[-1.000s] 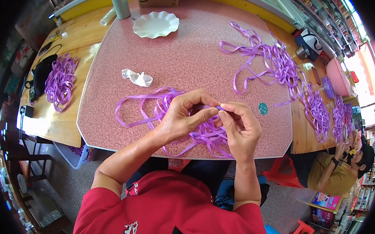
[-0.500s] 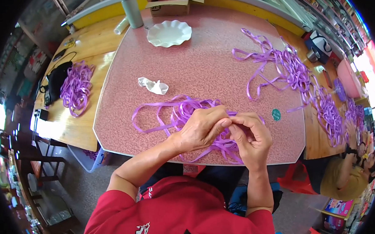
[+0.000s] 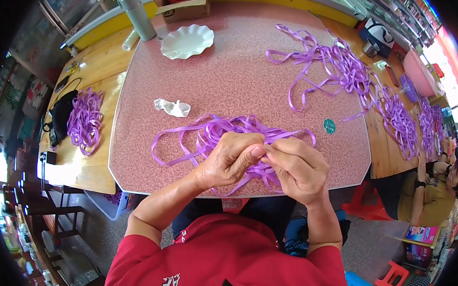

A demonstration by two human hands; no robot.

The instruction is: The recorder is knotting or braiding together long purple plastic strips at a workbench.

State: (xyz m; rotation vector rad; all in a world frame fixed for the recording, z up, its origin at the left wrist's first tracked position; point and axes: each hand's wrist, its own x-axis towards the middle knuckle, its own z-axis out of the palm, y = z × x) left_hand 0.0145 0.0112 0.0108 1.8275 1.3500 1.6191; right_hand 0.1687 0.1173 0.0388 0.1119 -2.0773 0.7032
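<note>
My left hand (image 3: 229, 158) and my right hand (image 3: 296, 166) meet above the near edge of a pink speckled table (image 3: 236, 75). Both pinch the same strands of purple ribbon (image 3: 223, 130), fingertips touching each other. The ribbon loops out in a loose tangle on the table just beyond my hands, and part of it is hidden under my fingers. A crumpled white wrapper (image 3: 173, 107) lies a little past the tangle on the left.
A white scalloped plate (image 3: 187, 41), a grey bottle (image 3: 138, 15) and a cardboard box (image 3: 185, 5) stand at the far side. More purple ribbon (image 3: 339, 67) spreads at the right, another pile (image 3: 85, 119) on the left wooden table. A person (image 3: 438, 189) sits at the right.
My hands have stayed together on the ribbon, fingers working it. The view has shifted slightly, so the table sits a bit more to the right and nearer.
</note>
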